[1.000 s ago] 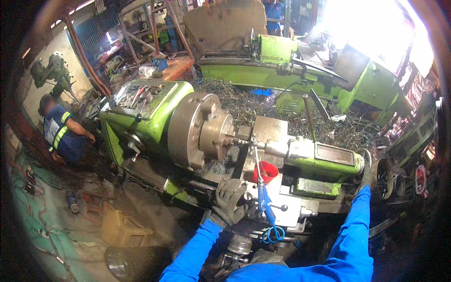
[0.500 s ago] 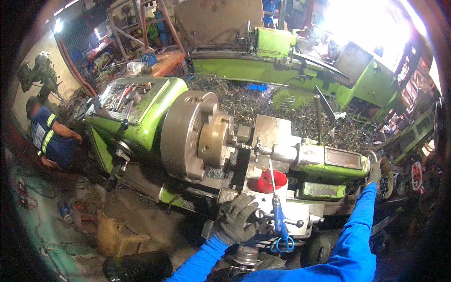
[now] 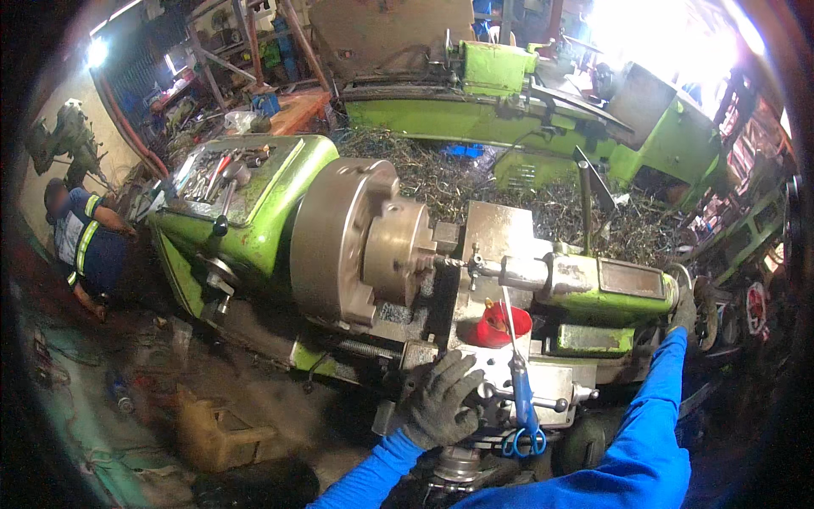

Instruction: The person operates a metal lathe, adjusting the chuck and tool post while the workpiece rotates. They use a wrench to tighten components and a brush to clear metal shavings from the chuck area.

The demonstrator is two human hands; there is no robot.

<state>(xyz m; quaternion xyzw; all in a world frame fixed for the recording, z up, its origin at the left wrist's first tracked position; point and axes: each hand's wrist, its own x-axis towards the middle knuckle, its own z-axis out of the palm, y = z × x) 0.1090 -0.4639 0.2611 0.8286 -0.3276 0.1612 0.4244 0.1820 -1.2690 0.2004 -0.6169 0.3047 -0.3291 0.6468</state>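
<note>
My gloved left hand [image 3: 443,400] rests with fingers spread on the lathe's cross slide, beside its lever handle [image 3: 555,405]. Over at the right, my gloved right hand [image 3: 683,310] is closed on the tailstock handwheel [image 3: 706,316]; its fingers are partly hidden. The green tailstock [image 3: 585,284] carries a drill bit [image 3: 449,262], whose tip meets the round metal workpiece [image 3: 395,254] in the large lathe chuck [image 3: 326,246]. A red cup [image 3: 509,329] stands on the carriage. Before it is a blue-handled tool [image 3: 522,394] with a thin pale rod and ring-shaped loops.
Small tools lie on the headstock tray [image 3: 225,174]. Curly metal shavings [image 3: 398,170] are heaped behind the lathe, before a second green machine [image 3: 407,119]. A person [image 3: 85,237] in reflective-striped workwear is at far left. A yellowish container [image 3: 222,431] sits on the floor.
The chuck jaws are at a different angle, so the chuck has turned. My left hand's fingers have spread a little. The whole view has shifted slightly; my right hand stays at the handwheel.
</note>
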